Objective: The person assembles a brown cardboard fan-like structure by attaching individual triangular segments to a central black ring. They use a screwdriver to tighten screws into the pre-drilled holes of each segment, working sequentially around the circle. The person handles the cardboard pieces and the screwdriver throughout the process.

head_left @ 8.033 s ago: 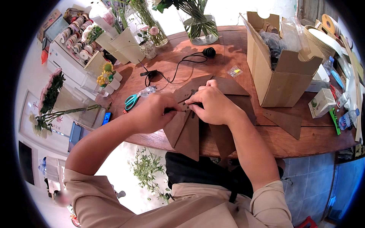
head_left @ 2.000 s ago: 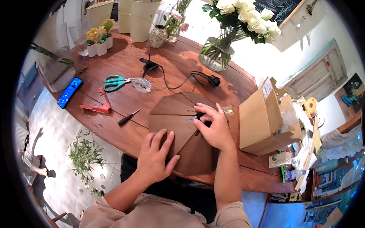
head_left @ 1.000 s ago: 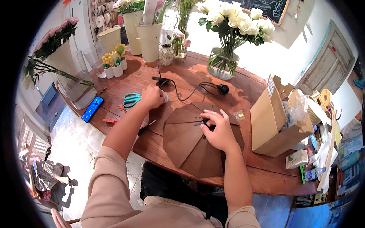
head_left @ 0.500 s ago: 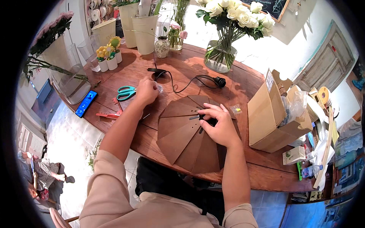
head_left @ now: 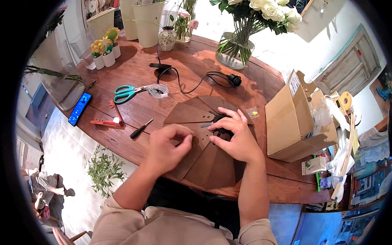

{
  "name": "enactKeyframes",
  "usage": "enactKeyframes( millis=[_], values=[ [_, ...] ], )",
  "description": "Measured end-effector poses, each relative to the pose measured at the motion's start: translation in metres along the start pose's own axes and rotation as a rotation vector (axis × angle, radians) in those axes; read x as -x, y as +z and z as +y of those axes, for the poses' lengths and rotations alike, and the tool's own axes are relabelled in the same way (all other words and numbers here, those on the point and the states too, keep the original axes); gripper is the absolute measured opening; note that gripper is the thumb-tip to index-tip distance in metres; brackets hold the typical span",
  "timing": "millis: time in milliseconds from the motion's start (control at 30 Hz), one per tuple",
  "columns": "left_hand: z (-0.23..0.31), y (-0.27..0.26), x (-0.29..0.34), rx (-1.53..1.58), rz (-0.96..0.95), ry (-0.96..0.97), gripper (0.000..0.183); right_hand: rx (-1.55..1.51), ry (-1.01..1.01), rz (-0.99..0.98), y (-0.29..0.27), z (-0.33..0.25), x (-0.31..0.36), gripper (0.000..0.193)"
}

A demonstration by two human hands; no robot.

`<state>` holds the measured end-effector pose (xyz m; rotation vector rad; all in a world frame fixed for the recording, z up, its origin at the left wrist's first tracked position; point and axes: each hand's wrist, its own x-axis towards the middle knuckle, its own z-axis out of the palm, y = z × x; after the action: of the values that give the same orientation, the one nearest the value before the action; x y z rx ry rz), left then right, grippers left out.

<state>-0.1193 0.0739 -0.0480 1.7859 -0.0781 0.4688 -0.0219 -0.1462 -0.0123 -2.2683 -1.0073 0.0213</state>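
Note:
A brown round shade of overlapping wedge panels point(head_left: 196, 151) lies in front of me, with small holes near its middle. My right hand point(head_left: 237, 136) is curled over its centre, fingers and thumb round a black hub point(head_left: 222, 133). Over the shade's left side, my left hand point(head_left: 169, 147) has thumb and forefinger pinched together; anything between them is too small to make out. Left of the shade lie a black screwdriver point(head_left: 141, 128), teal scissors point(head_left: 124, 94), a small clear plastic bag point(head_left: 158, 90) and a red folding tool point(head_left: 107, 122).
A black cable point(head_left: 179, 83) with a lamp socket point(head_left: 234, 80) runs behind the shade. An opened cardboard box point(head_left: 286, 122) stands at right, near a small bag with yellow pieces point(head_left: 253, 112). A phone point(head_left: 80, 109) lies at the left edge. Glass vases point(head_left: 234, 53) stand at the back.
My left hand has come back from beside the clear bag and scissors to the shade's left side, uncovering the screwdriver. My right hand stays at the shade's centre.

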Motion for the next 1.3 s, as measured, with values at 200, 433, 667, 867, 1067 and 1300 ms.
enactKeyframes(
  millis=[200, 433, 667, 867, 1067, 1300],
  values=[
    [-0.023, 0.023, 0.015, -0.192, 0.118, 0.264, 0.012, 0.065, -0.042, -0.006, 0.001, 0.001, 0.001, 0.031],
    [-0.024, 0.025, 0.015, -0.191, 0.090, 0.300, 0.014, 0.019, -0.031, -0.038, -0.001, -0.001, 0.001, 0.041],
    [-0.018, 0.027, 0.011, -0.184, 0.092, 0.311, 0.012, -0.040, -0.014, -0.037, -0.001, -0.001, 0.002, 0.037],
    [-0.010, 0.034, -0.004, -0.186, 0.100, 0.408, 0.016, -0.109, -0.013, -0.023, 0.000, 0.001, 0.003, 0.035],
    [0.000, 0.030, -0.008, -0.237, 0.041, 0.415, 0.015, -0.129, -0.011, -0.024, 0.001, 0.006, 0.002, 0.034],
    [0.007, 0.033, -0.005, -0.174, 0.036, 0.229, 0.012, -0.134, 0.010, -0.041, -0.001, 0.004, 0.003, 0.035]
  ],
)
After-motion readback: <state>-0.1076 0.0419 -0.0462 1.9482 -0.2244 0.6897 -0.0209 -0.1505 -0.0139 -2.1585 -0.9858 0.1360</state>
